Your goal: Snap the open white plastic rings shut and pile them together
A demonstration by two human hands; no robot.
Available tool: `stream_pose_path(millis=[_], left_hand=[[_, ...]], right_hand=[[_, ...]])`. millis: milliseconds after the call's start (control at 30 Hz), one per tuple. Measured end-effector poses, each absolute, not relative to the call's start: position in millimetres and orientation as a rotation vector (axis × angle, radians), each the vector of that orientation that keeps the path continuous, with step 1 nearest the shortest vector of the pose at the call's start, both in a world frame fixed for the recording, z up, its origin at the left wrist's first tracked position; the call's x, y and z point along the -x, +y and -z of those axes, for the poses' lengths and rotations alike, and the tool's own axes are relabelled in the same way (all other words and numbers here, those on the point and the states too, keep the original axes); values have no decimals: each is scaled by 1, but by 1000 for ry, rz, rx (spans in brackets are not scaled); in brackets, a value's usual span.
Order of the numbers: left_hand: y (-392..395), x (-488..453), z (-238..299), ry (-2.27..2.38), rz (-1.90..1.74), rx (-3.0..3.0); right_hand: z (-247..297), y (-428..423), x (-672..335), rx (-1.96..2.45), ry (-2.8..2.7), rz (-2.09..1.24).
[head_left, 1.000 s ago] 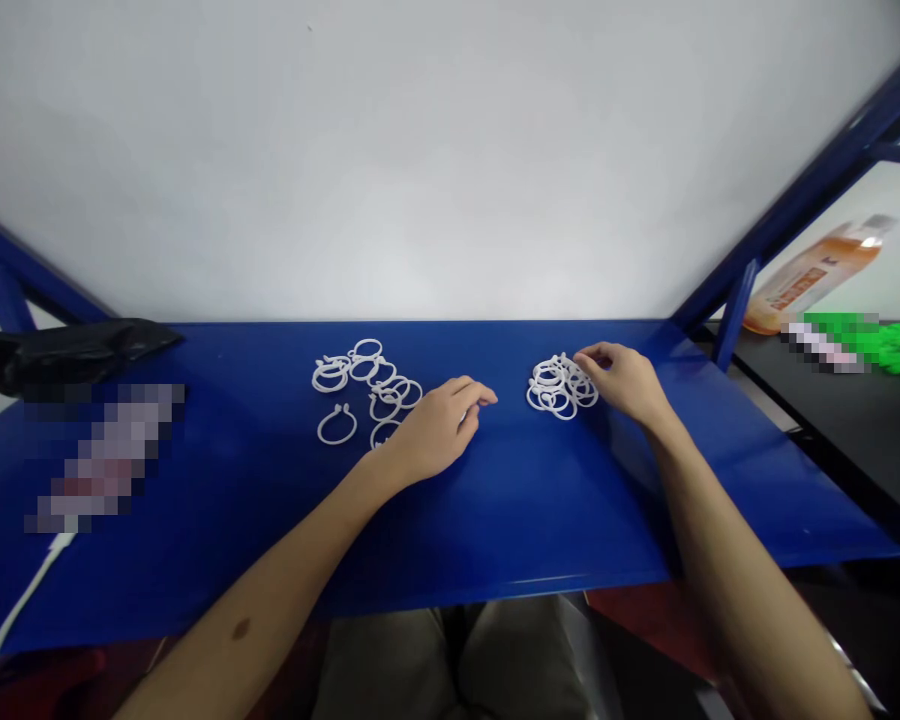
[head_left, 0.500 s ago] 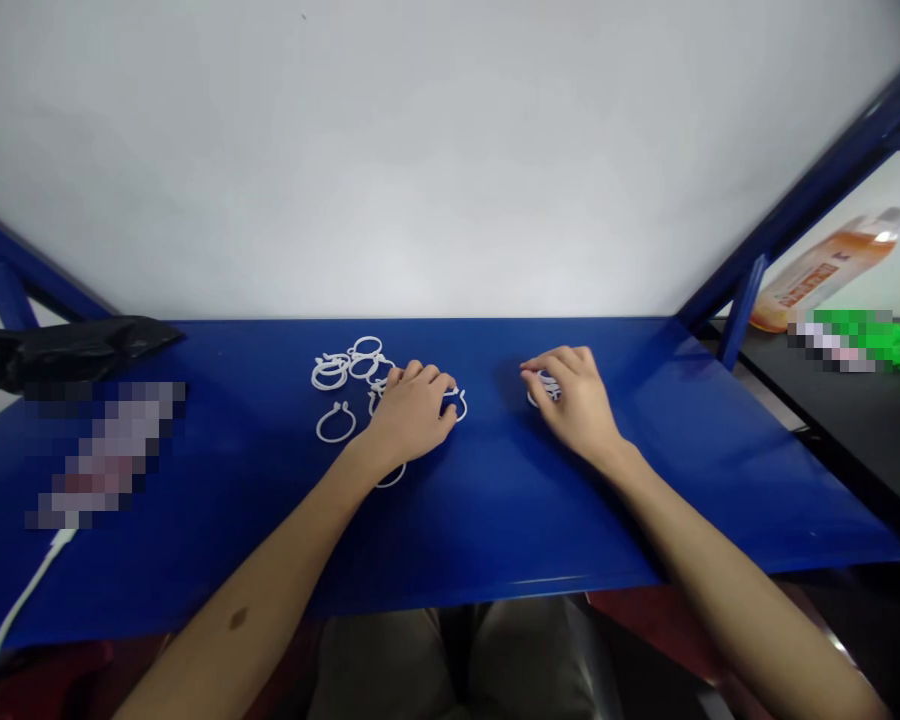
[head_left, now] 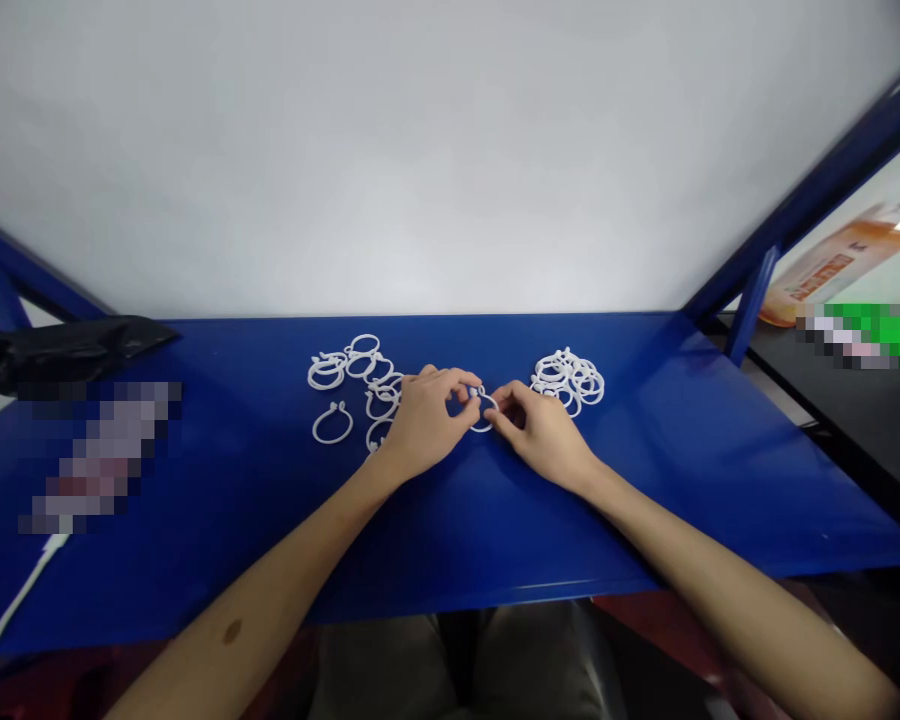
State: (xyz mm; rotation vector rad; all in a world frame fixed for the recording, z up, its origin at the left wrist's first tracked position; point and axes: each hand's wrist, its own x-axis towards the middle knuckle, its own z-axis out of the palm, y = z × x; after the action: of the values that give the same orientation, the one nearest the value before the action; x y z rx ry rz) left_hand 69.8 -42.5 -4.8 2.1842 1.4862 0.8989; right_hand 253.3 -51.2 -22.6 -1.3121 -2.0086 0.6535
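Observation:
A white plastic ring with small knobbed ends (head_left: 481,428) is between my hands near the middle of the blue table. My left hand (head_left: 429,420) pinches its upper left side by the knobs, thumb against fingers. On the ring's right side, the thumb and fingertips of my right hand (head_left: 544,430) are closed. Several similar rings (head_left: 326,374) lie in a loose group left of and partly under my left hand, with a single ring (head_left: 333,425) apart in front. Beyond my right hand is a heap of white rings (head_left: 586,380), its near edge partly hidden by that hand.
The blue table (head_left: 450,540) meets a pale wall (head_left: 435,160). At left lie a black plastic bag (head_left: 75,350) and a blurred-out object (head_left: 105,450) with a white cable (head_left: 16,610). A bottle (head_left: 832,260) stands tilted on a black surface at right, behind a blue frame bar (head_left: 754,300).
My left hand has moved right, off the left group, and now grips a ring. My right hand has come left and nearer to me, uncovering the right heap, and grips the same ring.

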Motion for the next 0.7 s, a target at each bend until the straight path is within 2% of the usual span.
stream_pose_path(millis=[233, 700], left_hand=[[-37, -60, 2, 1222, -875, -1833], [-36, -55, 6, 1095, -934, -2038]], right_hand=[[18, -52, -255, 1179, -2025, -635], [16, -54, -265, 880, -2304, -278]])
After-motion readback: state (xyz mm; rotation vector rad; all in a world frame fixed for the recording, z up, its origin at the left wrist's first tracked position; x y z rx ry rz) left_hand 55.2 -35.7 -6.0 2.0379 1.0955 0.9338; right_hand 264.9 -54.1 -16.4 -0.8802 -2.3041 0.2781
